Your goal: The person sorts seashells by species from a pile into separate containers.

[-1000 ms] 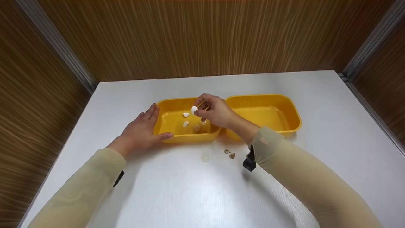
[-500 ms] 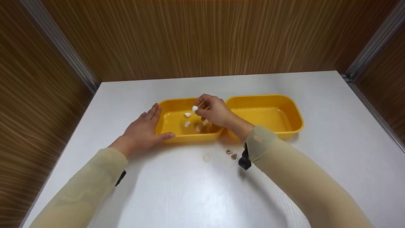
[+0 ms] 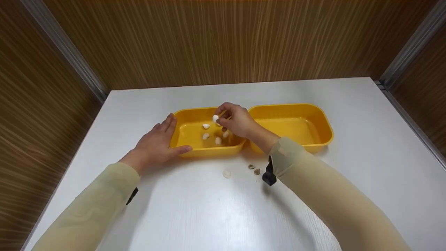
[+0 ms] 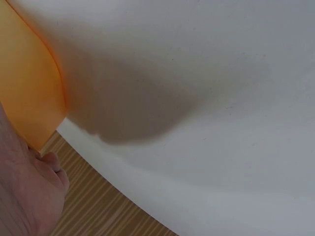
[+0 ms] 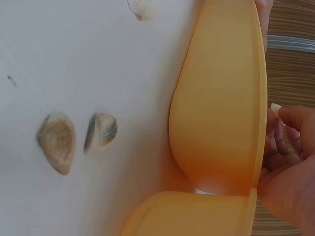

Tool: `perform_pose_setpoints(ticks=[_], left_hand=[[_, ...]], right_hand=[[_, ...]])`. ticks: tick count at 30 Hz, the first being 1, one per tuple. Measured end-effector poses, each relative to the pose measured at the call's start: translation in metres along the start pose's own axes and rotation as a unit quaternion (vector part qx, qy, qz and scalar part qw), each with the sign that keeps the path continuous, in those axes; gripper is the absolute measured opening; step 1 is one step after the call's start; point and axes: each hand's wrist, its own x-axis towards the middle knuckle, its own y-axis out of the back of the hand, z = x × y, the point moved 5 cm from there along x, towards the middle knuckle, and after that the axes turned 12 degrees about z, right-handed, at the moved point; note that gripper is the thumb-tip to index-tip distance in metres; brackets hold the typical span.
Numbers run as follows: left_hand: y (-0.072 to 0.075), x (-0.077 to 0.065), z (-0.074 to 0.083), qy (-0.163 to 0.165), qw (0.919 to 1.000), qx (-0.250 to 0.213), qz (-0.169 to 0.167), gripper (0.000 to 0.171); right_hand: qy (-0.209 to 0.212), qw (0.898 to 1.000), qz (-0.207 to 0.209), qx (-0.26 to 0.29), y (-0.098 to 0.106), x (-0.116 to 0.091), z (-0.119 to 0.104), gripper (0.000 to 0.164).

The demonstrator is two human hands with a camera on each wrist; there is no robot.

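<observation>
My right hand (image 3: 237,122) is over the left yellow tray (image 3: 188,131), pinching a small white seashell (image 3: 215,119) between thumb and fingers. From the right wrist view, the edge of that shell (image 5: 276,109) pokes out past the fingertips. My left hand (image 3: 156,143) rests against the tray's left end, fingers straight along the side and thumb along the front rim. Several pale shells (image 3: 206,136) lie apart on the tray floor; the right hand partly hides that tray's right end. In the left wrist view, only part of the left hand (image 4: 34,191) shows beside the tray wall.
A second yellow tray (image 3: 289,128) adjoins on the right, with no shells visible in it. On the white table in front lie a pale shell (image 3: 227,173) and two brownish shells (image 3: 257,172). Wood-grain panels (image 3: 223,42) enclose the back and sides.
The pinched shell has turned a little in my right fingers and shifted slightly to the right. My right forearm has swung a bit leftward. My left hand keeps its place on the tray.
</observation>
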Motion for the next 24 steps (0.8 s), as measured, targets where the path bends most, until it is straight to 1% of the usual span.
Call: perform_pose_setpoints(ticks=[5,9,14,19,24], left_hand=[[0.0,0.0,-0.001,0.003,1.0,0.001,-0.005,0.13],[-0.001,0.001,-0.002,0.013,0.9999,0.001,-0.011,0.129],[-0.001,0.002,-0.003,0.018,0.9998,-0.004,-0.006,0.126],[0.0,0.002,-0.004,0.019,0.9998,-0.005,-0.005,0.128],[0.001,0.002,-0.004,0.015,0.9999,-0.001,-0.005,0.129]], right_hand=[[-0.011,1.0,-0.004,-0.013,0.001,-0.001,0.001,0.032],[-0.007,1.0,-0.009,-0.007,0.003,-0.006,-0.004,0.03],[0.029,0.999,-0.017,-0.013,0.006,-0.019,-0.014,0.026],[0.068,0.997,-0.036,-0.009,0.008,-0.04,-0.023,0.026],[0.097,0.993,-0.06,0.004,0.009,-0.061,-0.024,0.025]])
